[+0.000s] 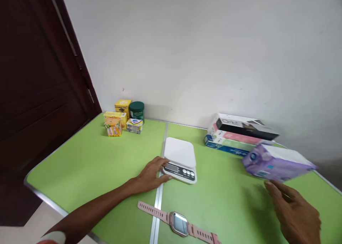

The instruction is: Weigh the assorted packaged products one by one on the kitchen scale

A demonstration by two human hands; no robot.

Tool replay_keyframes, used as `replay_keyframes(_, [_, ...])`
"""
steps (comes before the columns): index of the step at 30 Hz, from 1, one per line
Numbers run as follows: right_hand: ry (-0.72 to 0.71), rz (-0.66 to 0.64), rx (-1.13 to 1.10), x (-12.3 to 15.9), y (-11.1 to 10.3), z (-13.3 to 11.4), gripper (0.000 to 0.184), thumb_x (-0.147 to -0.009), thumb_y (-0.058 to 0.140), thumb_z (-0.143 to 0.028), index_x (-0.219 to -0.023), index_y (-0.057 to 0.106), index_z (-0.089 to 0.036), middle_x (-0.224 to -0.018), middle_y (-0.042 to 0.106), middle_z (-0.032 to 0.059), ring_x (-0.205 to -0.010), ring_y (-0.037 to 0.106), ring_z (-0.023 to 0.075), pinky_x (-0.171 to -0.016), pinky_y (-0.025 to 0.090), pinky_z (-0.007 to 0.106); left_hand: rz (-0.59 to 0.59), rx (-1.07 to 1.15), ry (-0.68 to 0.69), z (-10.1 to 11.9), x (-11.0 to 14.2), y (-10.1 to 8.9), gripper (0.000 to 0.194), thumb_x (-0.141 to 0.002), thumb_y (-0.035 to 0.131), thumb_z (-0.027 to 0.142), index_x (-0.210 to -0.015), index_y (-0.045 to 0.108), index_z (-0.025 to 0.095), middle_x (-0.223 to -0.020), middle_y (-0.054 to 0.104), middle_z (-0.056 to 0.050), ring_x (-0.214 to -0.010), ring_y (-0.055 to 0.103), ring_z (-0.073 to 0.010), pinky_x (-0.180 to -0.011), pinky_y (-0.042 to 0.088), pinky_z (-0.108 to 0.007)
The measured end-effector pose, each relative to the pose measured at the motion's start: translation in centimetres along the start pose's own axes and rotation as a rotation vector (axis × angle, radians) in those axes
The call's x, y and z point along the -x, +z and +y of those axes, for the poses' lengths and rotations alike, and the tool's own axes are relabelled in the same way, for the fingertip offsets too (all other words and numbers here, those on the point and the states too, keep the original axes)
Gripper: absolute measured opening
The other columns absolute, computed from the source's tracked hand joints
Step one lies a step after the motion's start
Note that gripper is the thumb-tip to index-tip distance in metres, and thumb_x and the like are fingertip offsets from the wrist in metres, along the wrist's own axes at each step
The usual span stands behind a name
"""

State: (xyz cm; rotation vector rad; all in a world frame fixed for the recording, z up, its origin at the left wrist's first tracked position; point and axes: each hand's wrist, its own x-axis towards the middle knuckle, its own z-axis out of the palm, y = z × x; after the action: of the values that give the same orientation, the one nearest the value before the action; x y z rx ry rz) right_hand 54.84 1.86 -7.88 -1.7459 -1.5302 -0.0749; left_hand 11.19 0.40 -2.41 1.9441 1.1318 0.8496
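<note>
My left hand (153, 174) is at the near left corner of a white digital kitchen scale (180, 153), its fingertips over the display edge and thumb along the front. Nothing lies on the scale's platform. On the right, my right hand (296, 212) has thumb and fingers drawn together at the lower edge of a purple and white soft pack (278, 164), which looks like tissues. The pack is tilted and blurred and appears raised off the table; exactly how the fingers grip it is hidden. A pink-strapped smartwatch (180, 223) lies face up before the scale.
A stack of flat boxes (235, 135) sits behind the purple pack. At the back left stand small yellow and orange cartons (113, 126), a blue and white carton (134, 126) and a green-lidded jar (137, 110). The green folding table (107, 165) has a metal seam.
</note>
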Motion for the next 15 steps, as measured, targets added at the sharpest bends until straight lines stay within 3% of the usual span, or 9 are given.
replay_keyframes(1, [0.114, 0.050, -0.066, -0.3, 0.0, -2.5, 0.043, -0.095, 0.053, -0.059, -0.113, 0.078, -0.028, -0.099, 0.079, 0.0208, -0.082, 0.075, 0.0441, -0.074, 0.058, 0.062, 0.036, 0.002, -0.044, -1.1, 1.3, -1.5, 0.048, -0.093, 0.070, 0.040, -0.136, 0.062, 0.021, -0.130, 0.066, -0.013, -0.114, 0.069, -0.0268, -0.101, 0.058, -0.045])
replay_keyframes(3, [0.146, 0.027, -0.264, -0.8, 0.9, -9.2, 0.039, -0.091, 0.057, -0.061, -0.105, 0.077, -0.030, -0.109, 0.079, 0.0180, -0.091, 0.076, 0.0411, -0.082, 0.059, 0.059, 0.107, 0.019, -0.119, -3.1, 3.2, -4.1, 0.042, -0.093, 0.070, 0.041, -0.130, 0.066, 0.021, -0.127, 0.068, -0.013, -0.111, 0.070, -0.0263, -0.096, 0.060, -0.044])
replay_keyframes(6, [-0.013, -0.277, -0.553, -1.2, 4.8, -20.4, 0.039, -0.088, 0.063, -0.060, -0.103, 0.075, -0.026, -0.114, 0.079, 0.0123, -0.102, 0.076, 0.0338, -0.089, 0.062, 0.052, 0.248, 0.058, -0.191, -5.9, 4.1, -7.5, 0.040, -0.091, 0.070, 0.044, -0.125, 0.067, 0.021, -0.125, 0.069, -0.013, -0.111, 0.071, -0.0267, -0.093, 0.061, -0.043])
replay_keyframes(8, [-0.060, -0.583, -0.696, -0.7, 8.8, -26.7, 0.040, -0.088, 0.064, -0.059, -0.108, 0.075, -0.025, -0.117, 0.079, 0.0109, -0.106, 0.076, 0.0305, -0.089, 0.063, 0.047, 0.464, 0.044, -0.230, -7.9, 3.9, -9.8, 0.048, -0.089, 0.072, 0.047, -0.129, 0.063, 0.021, -0.127, 0.067, -0.014, -0.114, 0.070, -0.0281, -0.096, 0.060, -0.045])
replay_keyframes(10, [-0.061, -0.760, -0.800, 0.4, 13.3, -31.6, 0.043, -0.088, 0.067, -0.057, -0.114, 0.073, -0.023, -0.124, 0.077, 0.0128, -0.112, 0.075, 0.0302, -0.095, 0.062, 0.048, 0.782, -0.027, -0.249, -10.1, 3.4, -12.3, 0.060, -0.087, 0.074, 0.050, -0.137, 0.057, 0.021, -0.135, 0.060, -0.016, -0.124, 0.065, -0.0309, -0.105, 0.055, -0.050])
replay_keyframes(12, [-0.053, -0.826, -0.860, 1.8, 18.0, -35.3, 0.050, -0.085, 0.069, -0.052, -0.124, 0.070, -0.021, -0.133, 0.072, 0.0165, -0.123, 0.070, 0.0329, -0.102, 0.058, 0.052, 1.066, -0.077, -0.267, -12.2, 2.7, -14.7, 0.073, -0.087, 0.073, 0.054, -0.146, 0.047, 0.019, -0.148, 0.049, -0.020, -0.138, 0.055, -0.0340, -0.117, 0.045, -0.054])
replay_keyframes(13, [-0.034, -0.826, -0.877, 2.5, 20.1, -36.9, 0.055, -0.084, 0.070, -0.049, -0.131, 0.067, -0.021, -0.139, 0.069, 0.0172, -0.129, 0.067, 0.0344, -0.106, 0.056, 0.055, 1.153, -0.065, -0.285, -13.2, 2.3, -15.8, 0.078, -0.088, 0.071, 0.057, -0.150, 0.042, 0.018, -0.154, 0.043, -0.022, -0.145, 0.048, -0.0349, -0.123, 0.039, -0.055])
replay_keyframes(15, [-0.007, -0.803, -0.891, 3.7, 23.8, -39.5, 0.065, -0.082, 0.071, -0.044, -0.143, 0.059, -0.023, -0.153, 0.059, 0.0164, -0.142, 0.056, 0.0363, -0.115, 0.047, 0.060, 1.214, 0.012, -0.326, -15.0, 1.4, -17.6, 0.084, -0.093, 0.062, 0.062, -0.156, 0.033, 0.016, -0.163, 0.035, -0.025, -0.153, 0.039, -0.0349, -0.129, 0.030, -0.053])
